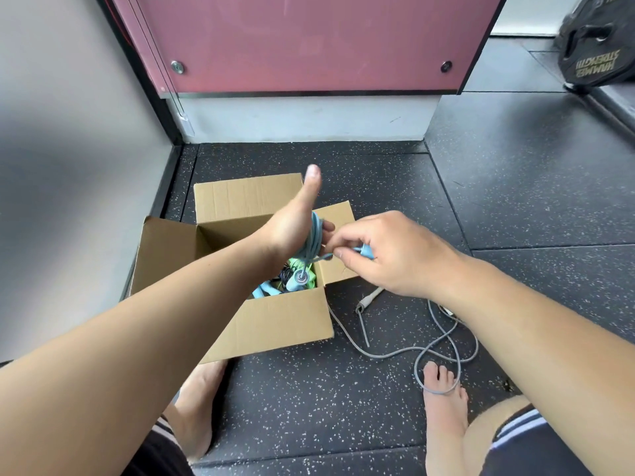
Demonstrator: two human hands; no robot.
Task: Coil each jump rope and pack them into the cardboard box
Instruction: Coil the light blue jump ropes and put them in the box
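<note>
Two bare hands are working over the open cardboard box [275,324]: the left hand [292,228], thumb raised, is holding a blue jump rope [314,235] coiled round its fingers, while the right hand [388,255] is closing its grip on that rope's handle. Packed ropes [266,290] are lying inside the box; a grey jump rope [395,352] is sprawling uncoiled on the floor.

A gym, speckled black rubber floor tiles [343,389], branded black weight plate [598,42], pink wall panel [309,39]
</note>
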